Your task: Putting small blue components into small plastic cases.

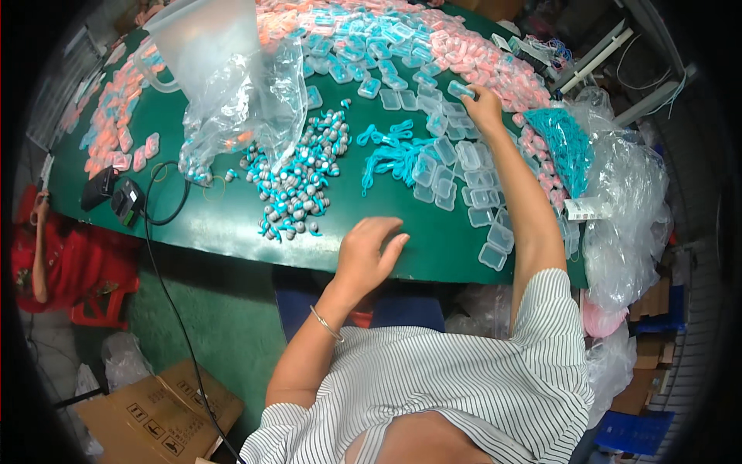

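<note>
My right hand (485, 110) reaches to the far side of the table and grips a small clear plastic case (460, 90) with something blue inside. Its thumb and fingers are closed on the case's edge. Over the table's near edge hovers my left hand (366, 251), fingers apart and nothing in it. Between the hands lie bundles of blue cord (394, 158). To their right, clear lidded cases (481, 179) are spread in rows. A heap of small grey and blue plug-like pieces (297, 182) lies left of the cords.
Filled blue cases (363, 46) and pink cases (479, 62) cover the far side. A translucent jug (205, 46) and clear bag (232, 108) stand at left. At right are a bag of blue cords (558, 147) and crumpled plastic (630, 201). A black cable (154, 259) hangs over the edge.
</note>
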Available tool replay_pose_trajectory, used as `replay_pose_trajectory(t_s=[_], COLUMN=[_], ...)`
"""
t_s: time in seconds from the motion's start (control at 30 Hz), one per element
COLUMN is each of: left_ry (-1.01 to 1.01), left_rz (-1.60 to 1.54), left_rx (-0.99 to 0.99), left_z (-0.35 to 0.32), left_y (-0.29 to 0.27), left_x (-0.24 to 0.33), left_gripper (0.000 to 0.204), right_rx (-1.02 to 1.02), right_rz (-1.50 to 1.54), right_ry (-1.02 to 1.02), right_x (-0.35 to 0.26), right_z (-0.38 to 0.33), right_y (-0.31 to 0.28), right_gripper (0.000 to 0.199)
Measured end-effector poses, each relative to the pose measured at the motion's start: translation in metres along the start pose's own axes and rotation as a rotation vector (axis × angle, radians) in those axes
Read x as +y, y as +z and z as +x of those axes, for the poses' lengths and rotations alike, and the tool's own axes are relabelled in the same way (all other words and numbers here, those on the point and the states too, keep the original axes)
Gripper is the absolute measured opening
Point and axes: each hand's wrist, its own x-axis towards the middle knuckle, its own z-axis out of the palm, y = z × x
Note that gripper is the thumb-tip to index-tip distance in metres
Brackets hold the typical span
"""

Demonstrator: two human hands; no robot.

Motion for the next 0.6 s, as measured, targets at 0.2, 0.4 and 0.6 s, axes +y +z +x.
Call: replay_pose_trajectory(t_s=[0.2,0.4,0.6], left_ry=[-0.038,-0.013,-0.174], left_rz=[-0.002,0.016,-0.150], left_rx=[0.007,0.010,0.010], left_z=[0.000,0.002,-0.003], left_y=[0.001,-0.001,-0.002], left_x=[-0.001,0.000,-0.003], left_gripper=[0.018,0.019,0.028], right_rx=[-0.086,-0.474,-0.159], right_rz=[0.016,-0.209,-0.130], right_ry=[-0.004,-0.247,-0.316], right_x=[0.008,-0.050,-0.090], right_z=[0.028,-0.032,-0.064], right_y=[0.024,-0.001,-0.024], right_gripper=[0.045,0.075,0.067])
